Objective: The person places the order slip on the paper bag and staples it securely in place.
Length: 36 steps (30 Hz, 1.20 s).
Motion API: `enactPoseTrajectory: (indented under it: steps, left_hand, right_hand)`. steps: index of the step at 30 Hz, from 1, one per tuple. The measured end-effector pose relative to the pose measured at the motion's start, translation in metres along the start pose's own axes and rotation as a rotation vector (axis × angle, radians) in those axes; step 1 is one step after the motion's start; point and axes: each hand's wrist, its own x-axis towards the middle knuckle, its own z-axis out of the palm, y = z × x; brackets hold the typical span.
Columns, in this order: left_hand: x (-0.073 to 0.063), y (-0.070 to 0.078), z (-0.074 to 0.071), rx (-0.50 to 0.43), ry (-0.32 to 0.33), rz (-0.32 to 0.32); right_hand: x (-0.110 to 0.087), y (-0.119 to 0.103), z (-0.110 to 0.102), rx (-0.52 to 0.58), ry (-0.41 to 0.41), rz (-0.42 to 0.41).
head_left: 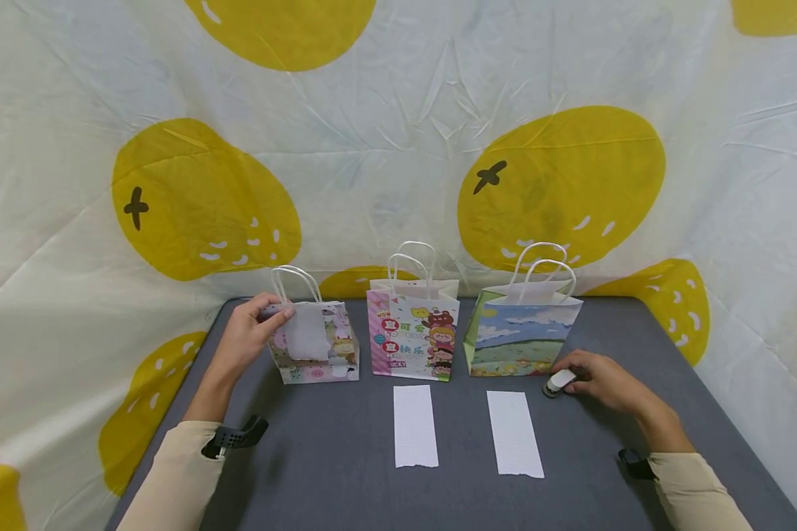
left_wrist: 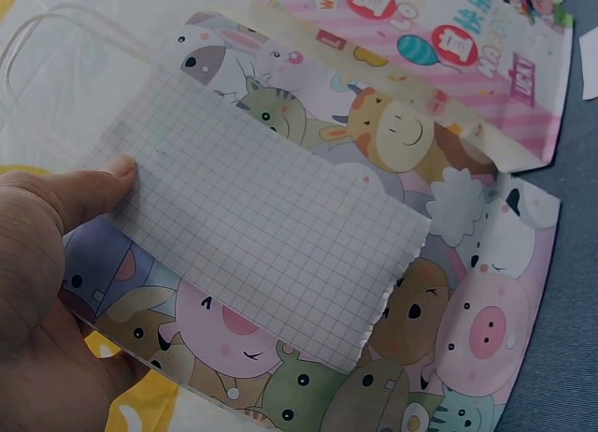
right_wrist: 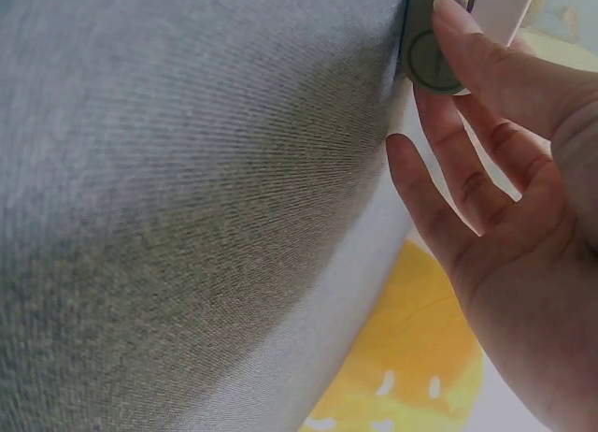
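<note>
My left hand [head_left: 246, 335] is at the top of a paper gift bag [head_left: 345, 346] printed with cartoon animals. Its thumb presses a white grid-paper slip [left_wrist: 271, 217] against the bag's front, with the other fingers behind the bag's edge. The slip hangs down the front, its torn end lowest. At the right, my right hand [head_left: 604, 380] pinches a small white and grey-green object [head_left: 561, 382] with a round end, low by the table. I cannot tell its kind. Its thumb lies on the object in the right wrist view, other fingers partly behind.
A pink-and-white gift bag [head_left: 408, 339] stands in the middle and a landscape-printed gift bag [head_left: 521, 339] to its right. In front of them lie two white slips, a left slip [head_left: 415, 428] and a right slip [head_left: 514, 434], on the grey table [head_left: 345, 472]. A patterned curtain [head_left: 385, 184] hangs behind.
</note>
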Motion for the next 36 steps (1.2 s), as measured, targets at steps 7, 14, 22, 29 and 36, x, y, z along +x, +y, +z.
enactPoseTrajectory:
  steps: [7,14,22,29,36]
  left_hand:
    - [-0.002,0.006,0.0,-0.008,-0.001,0.017]
    - [-0.001,0.004,0.0,-0.008,0.004,0.021]
    - [0.0,0.006,-0.001,-0.001,0.003,0.023]
    - [0.0,0.006,-0.001,-0.013,-0.005,0.017]
    - [0.005,-0.011,0.002,-0.001,-0.004,-0.002]
  right_hand:
    - [-0.002,0.002,0.001,0.01,0.018,-0.033]
    - [-0.005,0.002,0.0,0.043,0.012,-0.027]
    - [-0.006,-0.006,-0.009,0.103,-0.059,0.053]
    - [-0.004,-0.017,-0.016,0.276,-0.107,0.089]
    - [-0.001,-0.026,-0.017,0.382,-0.102,0.123]
